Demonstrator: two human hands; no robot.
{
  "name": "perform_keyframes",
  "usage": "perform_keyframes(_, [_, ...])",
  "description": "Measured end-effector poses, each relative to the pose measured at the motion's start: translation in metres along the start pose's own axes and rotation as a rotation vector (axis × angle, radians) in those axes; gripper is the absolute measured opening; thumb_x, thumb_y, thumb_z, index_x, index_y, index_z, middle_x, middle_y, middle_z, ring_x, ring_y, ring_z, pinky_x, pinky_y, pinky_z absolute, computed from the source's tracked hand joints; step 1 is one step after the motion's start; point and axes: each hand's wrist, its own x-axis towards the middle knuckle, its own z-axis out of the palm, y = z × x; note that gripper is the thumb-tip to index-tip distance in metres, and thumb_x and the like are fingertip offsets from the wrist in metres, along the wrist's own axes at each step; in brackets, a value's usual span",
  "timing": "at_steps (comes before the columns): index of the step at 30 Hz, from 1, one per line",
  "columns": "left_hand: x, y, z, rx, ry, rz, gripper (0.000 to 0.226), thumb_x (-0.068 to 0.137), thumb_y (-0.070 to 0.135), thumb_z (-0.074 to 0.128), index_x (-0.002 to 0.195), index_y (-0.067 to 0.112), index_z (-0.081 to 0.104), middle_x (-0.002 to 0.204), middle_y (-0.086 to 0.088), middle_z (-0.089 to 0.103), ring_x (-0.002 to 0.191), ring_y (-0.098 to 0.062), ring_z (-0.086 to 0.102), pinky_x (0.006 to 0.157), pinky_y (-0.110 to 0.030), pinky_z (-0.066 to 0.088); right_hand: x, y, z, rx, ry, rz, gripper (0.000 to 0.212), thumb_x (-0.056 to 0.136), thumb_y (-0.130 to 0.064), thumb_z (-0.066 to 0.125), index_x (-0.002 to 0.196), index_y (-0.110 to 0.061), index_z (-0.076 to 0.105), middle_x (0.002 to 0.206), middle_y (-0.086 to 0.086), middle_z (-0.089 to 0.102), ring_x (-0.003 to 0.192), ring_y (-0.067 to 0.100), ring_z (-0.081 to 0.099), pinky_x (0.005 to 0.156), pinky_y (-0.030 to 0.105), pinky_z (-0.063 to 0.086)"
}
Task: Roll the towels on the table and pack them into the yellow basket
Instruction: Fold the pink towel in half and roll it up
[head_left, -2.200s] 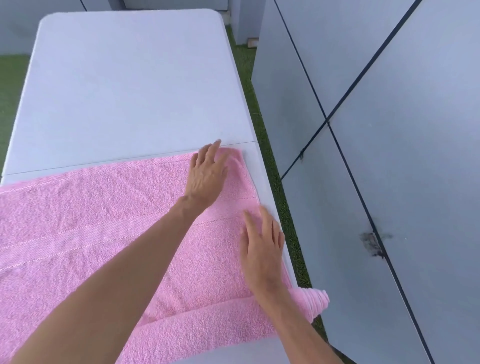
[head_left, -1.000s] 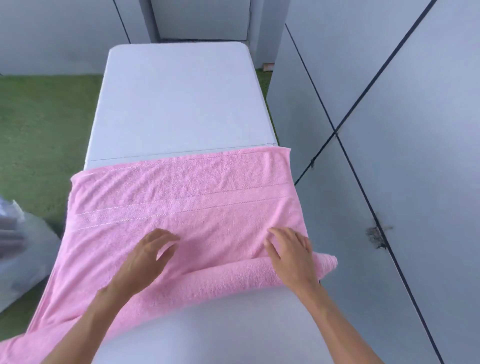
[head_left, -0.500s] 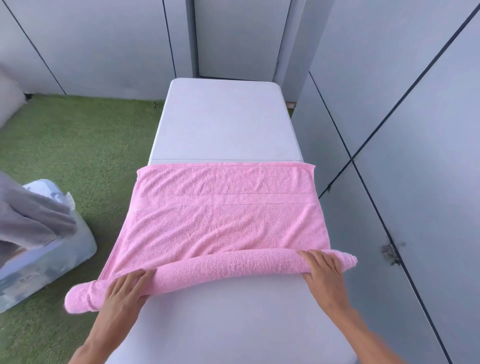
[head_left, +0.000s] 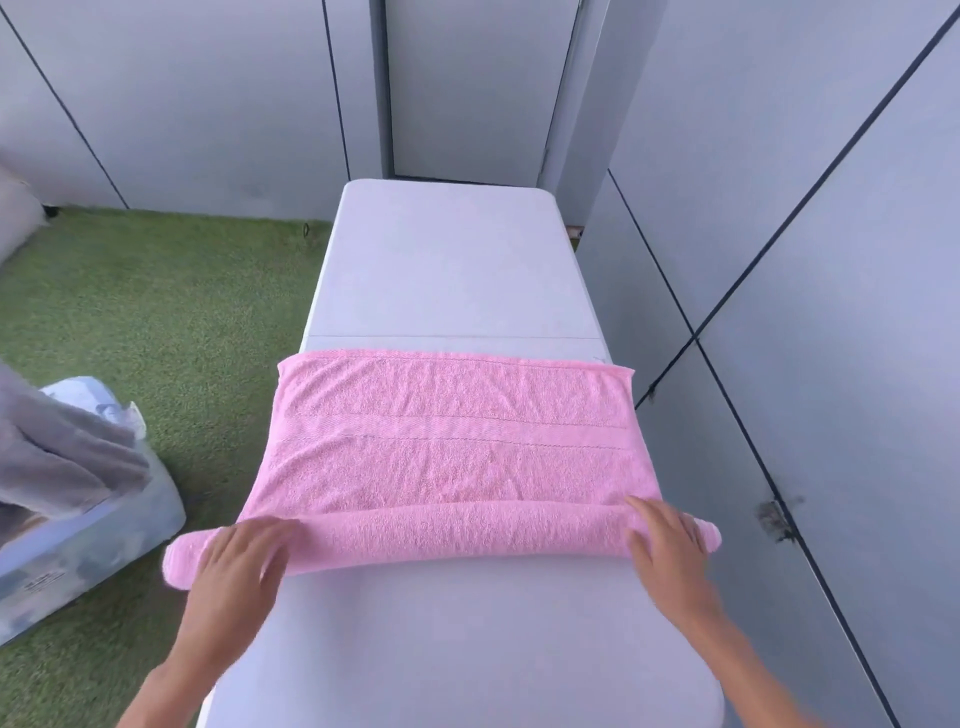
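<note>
Grey panelled walls (head_left: 810, 260) behind and to the right, crossed by thin dark seams. Green artificial turf (head_left: 156, 322) on the floor to the left. Long white worktop (head_left: 457, 275) running away from the camera, with a thin seam across its middle. Pink towel (head_left: 447, 447) spread across the worktop, far edge lying just this side of that seam, both sides hanging slightly over the worktop's long edges. Near part of the towel wound into a roll (head_left: 447, 538) lying crosswise, its two ends sticking out past the worktop's edges. Flat part beyond the roll lightly creased, with two stitched bands running across. Clear plastic bin (head_left: 104, 540) on the turf at the lower left, well apart from the worktop, with grey cloth (head_left: 57, 457) draped over its rim.

Left hand (head_left: 239, 564) resting palm down on the left end of the roll, fingers (head_left: 270, 535) fairly straight, close together and laid over the top of the roll, not curled round it. Right hand (head_left: 670, 540) placed likewise on the right end, fingers (head_left: 647, 512) straight and slightly spread, tips reaching the flat towel just beyond the roll. Both forearms coming in from the bottom edge, a little blurred. Bare worktop between the roll and the camera.
</note>
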Motion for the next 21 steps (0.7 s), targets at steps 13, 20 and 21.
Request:
perform_keyframes(13, [0.044, -0.022, 0.009, 0.178, -0.447, 0.088, 0.063, 0.076, 0.014, 0.073, 0.131, 0.032, 0.049, 0.117, 0.009, 0.058, 0.112, -0.021, 0.057, 0.099, -0.030, 0.032, 0.014, -0.021, 0.022, -0.362, -0.189, 0.006, 0.050, 0.065, -0.014, 0.081, 0.110, -0.022, 0.061, 0.097, -0.005, 0.061, 0.100, 0.026, 0.060, 0.079, 0.047, 0.047])
perform_keyframes(20, [0.043, -0.026, -0.016, -0.328, -0.285, -0.074, 0.052, 0.085, 0.003, 0.065, 0.115, 0.044, 0.055, 0.125, 0.008, 0.060, 0.121, -0.018, 0.054, 0.106, -0.046, 0.038, 0.016, -0.014, -0.003, 0.021, -0.113, 0.001, 0.042, 0.088, -0.021, 0.064, 0.128, -0.024, 0.053, 0.127, -0.007, 0.055, 0.124, 0.019, 0.048, 0.098, 0.032, 0.036])
perform_keyframes(21, [0.038, -0.021, -0.012, -0.237, -0.177, -0.023, 0.046, 0.088, 0.008, 0.063, 0.118, 0.042, 0.056, 0.126, 0.006, 0.061, 0.121, -0.022, 0.054, 0.105, -0.051, 0.037, 0.016, -0.014, 0.001, 0.045, -0.051, -0.042, 0.041, 0.088, -0.018, 0.063, 0.128, -0.021, 0.054, 0.128, -0.006, 0.054, 0.125, 0.020, 0.048, 0.102, 0.029, 0.032])
